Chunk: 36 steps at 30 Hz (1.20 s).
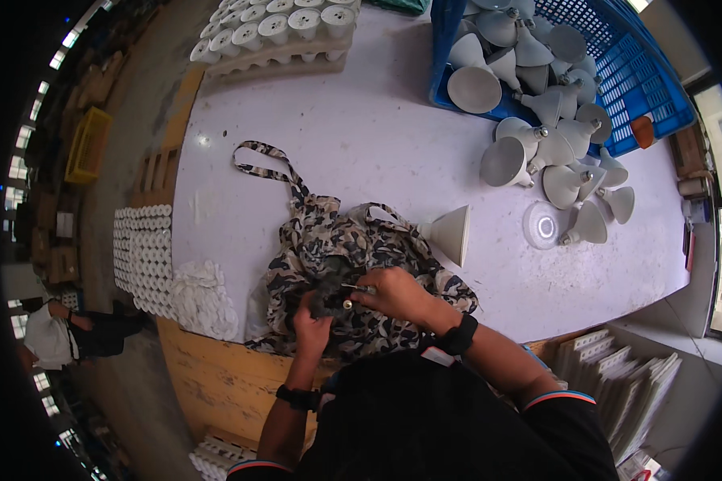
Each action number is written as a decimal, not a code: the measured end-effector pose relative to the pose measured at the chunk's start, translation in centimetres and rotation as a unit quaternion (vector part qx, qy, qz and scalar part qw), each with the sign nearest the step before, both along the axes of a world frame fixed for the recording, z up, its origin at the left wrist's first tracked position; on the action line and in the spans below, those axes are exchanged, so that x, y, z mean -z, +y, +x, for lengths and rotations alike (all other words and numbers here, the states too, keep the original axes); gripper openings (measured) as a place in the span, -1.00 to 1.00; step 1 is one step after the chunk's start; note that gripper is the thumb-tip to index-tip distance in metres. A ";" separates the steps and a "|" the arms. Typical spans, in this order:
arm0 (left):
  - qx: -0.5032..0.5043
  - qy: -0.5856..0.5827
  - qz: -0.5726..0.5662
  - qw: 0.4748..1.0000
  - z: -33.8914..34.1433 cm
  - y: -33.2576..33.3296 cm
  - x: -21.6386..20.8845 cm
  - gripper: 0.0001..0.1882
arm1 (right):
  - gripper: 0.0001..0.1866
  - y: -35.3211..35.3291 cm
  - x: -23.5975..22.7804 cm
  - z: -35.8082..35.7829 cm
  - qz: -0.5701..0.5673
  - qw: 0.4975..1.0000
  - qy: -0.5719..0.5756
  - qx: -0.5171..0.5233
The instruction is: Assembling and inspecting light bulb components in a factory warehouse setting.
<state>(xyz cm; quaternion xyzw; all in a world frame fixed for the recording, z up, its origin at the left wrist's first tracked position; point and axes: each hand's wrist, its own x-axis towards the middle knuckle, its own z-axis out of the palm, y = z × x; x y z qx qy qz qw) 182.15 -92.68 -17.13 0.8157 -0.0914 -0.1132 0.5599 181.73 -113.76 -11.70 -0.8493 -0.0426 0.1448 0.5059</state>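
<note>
White stacks: rows of small white rounds stand at the table's left edge, out of my way.
White pile: a crumpled white heap sits just beside them; best left there, clear of my forearm.
Camouflage cloth: the patterned cloth lies bunched under both hands. Its folds could swallow a small part, so I'd flatten a patch first.
Left hand: my left hand is curled, fingers closed on the dark grey piece. I should brace it firmly, thumb away from the metal.
Dark grey piece: it is between my hands, over the cloth, near the table's front edge; its exact shape is too dark to tell.
Brass-coloured bit: a small round end shows just below the right fingertips; I'd watch it so it doesn't slip.
Right hand: my right hand seems to pinch a slim metal piece between thumb and forefinger. A short grip and small, light moves should suit it.
White cone: a lamp housing lies beside the cloth's right edge; tugging the cloth could roll it, so slow pulls only.
</note>
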 end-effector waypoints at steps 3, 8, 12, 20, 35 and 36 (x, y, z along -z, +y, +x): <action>0.034 -0.041 0.039 0.998 0.2 -0.3 -0.5 -0.71 | -0.75 0.4 0.4 -0.2 -0.054 0.998 0.005 0.033; 0.021 0.028 0.008 0.999 -0.1 -0.5 -0.1 -0.71 | -0.80 0.4 0.9 -0.5 -0.014 0.997 -0.077 0.015; 0.033 0.043 0.043 0.998 -0.4 -0.2 0.6 -0.72 | -0.80 0.2 1.9 -0.6 -0.003 0.995 -0.094 -0.033; 0.009 0.042 0.012 0.999 -0.5 -0.7 -0.1 -0.69 | -0.82 -0.7 1.3 -0.1 0.095 0.989 0.004 0.111; -0.003 0.088 -0.034 0.996 -0.6 0.1 0.9 -0.62 | -0.82 -3.4 -0.3 -0.6 0.246 0.940 0.078 0.223; -0.005 0.101 -0.032 0.994 -0.6 0.1 0.9 -0.63 | -0.82 -3.5 -0.3 -0.6 0.246 0.940 0.079 0.223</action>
